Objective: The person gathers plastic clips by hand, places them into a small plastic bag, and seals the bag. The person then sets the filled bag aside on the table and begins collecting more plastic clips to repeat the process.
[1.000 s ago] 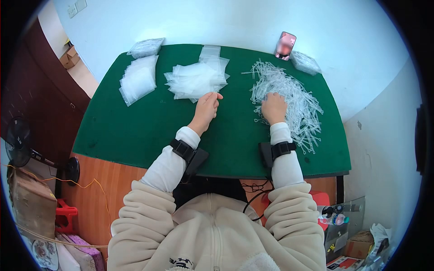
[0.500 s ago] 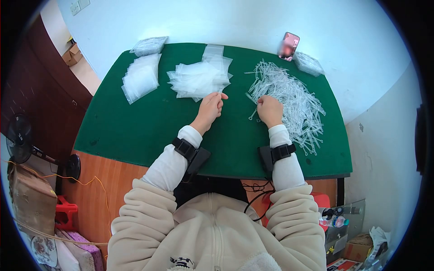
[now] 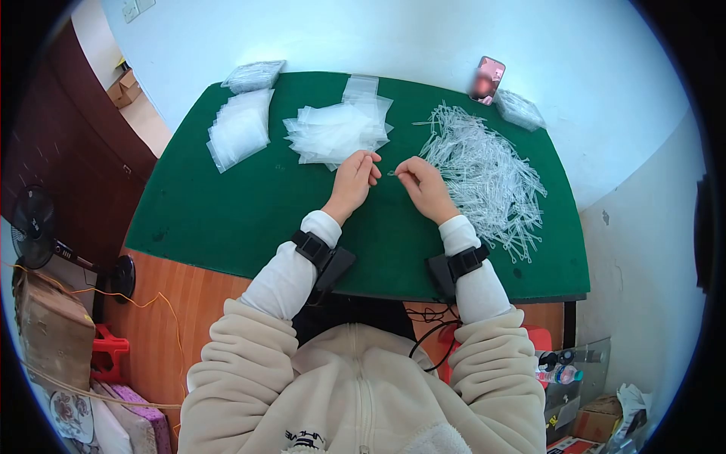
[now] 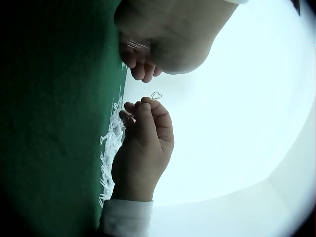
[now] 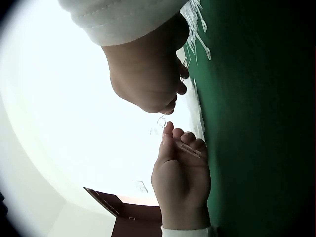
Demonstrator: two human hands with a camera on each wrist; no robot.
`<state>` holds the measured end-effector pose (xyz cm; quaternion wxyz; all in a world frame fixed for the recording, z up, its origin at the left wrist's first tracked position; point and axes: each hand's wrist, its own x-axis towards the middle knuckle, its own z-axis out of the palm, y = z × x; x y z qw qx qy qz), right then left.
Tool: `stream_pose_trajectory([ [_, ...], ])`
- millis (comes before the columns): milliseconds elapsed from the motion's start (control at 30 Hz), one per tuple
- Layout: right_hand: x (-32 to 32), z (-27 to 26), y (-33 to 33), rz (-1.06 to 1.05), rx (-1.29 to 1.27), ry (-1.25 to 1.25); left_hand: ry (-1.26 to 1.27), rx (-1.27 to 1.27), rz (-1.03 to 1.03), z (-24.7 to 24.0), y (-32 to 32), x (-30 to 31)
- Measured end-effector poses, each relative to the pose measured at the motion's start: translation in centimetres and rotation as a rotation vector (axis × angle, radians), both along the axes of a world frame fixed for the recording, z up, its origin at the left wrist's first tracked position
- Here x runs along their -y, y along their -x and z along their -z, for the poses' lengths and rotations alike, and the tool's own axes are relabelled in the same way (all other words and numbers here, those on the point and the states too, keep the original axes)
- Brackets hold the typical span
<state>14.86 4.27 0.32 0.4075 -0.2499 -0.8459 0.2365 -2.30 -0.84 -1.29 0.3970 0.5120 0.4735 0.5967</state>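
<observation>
Low over the table's middle, my left hand (image 3: 352,184) has its fingers curled round a few thin clear plastic sticks (image 5: 189,149), whose ends show against the palm in the right wrist view. My right hand (image 3: 428,191) faces it, a short gap away. Between thumb and fingertips it pinches a clear plastic stick with a heart-shaped loop (image 4: 156,96), the loop pointing toward the left hand. Right of that hand spreads a big loose pile of similar clear sticks (image 3: 495,181). Beyond the left hand lies a heap of clear zip bags (image 3: 333,132).
On the green table (image 3: 197,204), a fanned stack of clear bags (image 3: 240,130) lies at left, a filled packet (image 3: 254,76) behind it. A phone (image 3: 488,79) leans on the wall at the back right, beside another clear packet (image 3: 519,110).
My right hand has come out of the pile and moved left toward the left hand, with a stick between its fingertips. The left hand has stayed nearly in place.
</observation>
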Motion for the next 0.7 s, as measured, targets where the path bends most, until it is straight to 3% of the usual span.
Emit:
stream_pose_trajectory([
  [100, 0.1, 0.2, 0.2, 0.002, -0.026, -0.037, 0.024, 0.009, 0.034, -0.1, -0.1, 0.0],
  [233, 0.5, 0.0, 0.2, 0.016, -0.078, 0.117, 0.064, 0.045, 0.084, -0.2, -0.2, 0.2],
  [333, 0.6, 0.2, 0.6, -0.137, -0.194, 0.441, 0.106, 0.105, 0.12, -0.4, -0.4, 0.3],
  [467, 1.0, -0.1, 0.6, -0.218, -0.328, 0.583, 0.172, 0.163, 0.177, -0.8, -0.6, 0.5],
  [700, 0.6, 0.1, 0.7, -0.164, -0.481, 0.613, 0.269, 0.231, 0.339, -1.5, -1.0, 0.8],
])
